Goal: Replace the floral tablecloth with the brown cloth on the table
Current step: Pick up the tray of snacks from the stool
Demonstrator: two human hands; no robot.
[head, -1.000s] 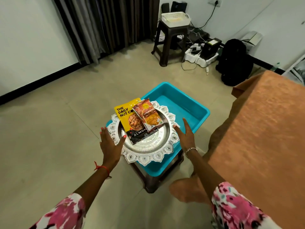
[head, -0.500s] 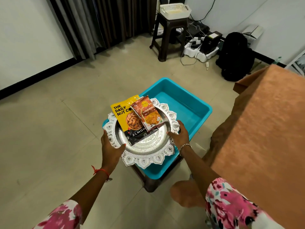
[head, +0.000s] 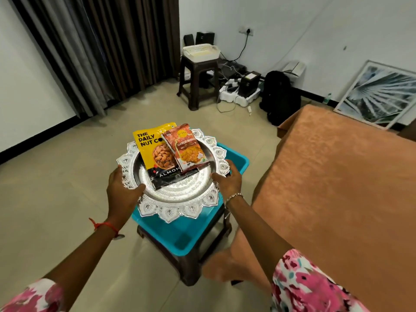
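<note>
Blue tub: sits on a dark brown stool on the tiled floor.
Silver tray: round with a scalloped rim, held level above the tub's near half. Whether it touches the tub cannot be told.
Packets: a yellow almond packet and an orange snack packet lie on the tray above the tub, the orange one overlapping the yellow one's right side.
Left hand: at the tray's rim, left of the tub. Its grip is closed on the rim, thumb on top and fingers hidden underneath.
Right hand: at the tray's rim, over the tub's right side. Its grip is closed on the rim, thumb on top.
Brown cloth: spread over the desk right of the tub, its edge hanging down and bunching on the floor beside the tub's stool.
White basket: on a second stool well beyond the tub, by the wall.
Black backpack: on the floor beyond the tub, to the right.
</note>
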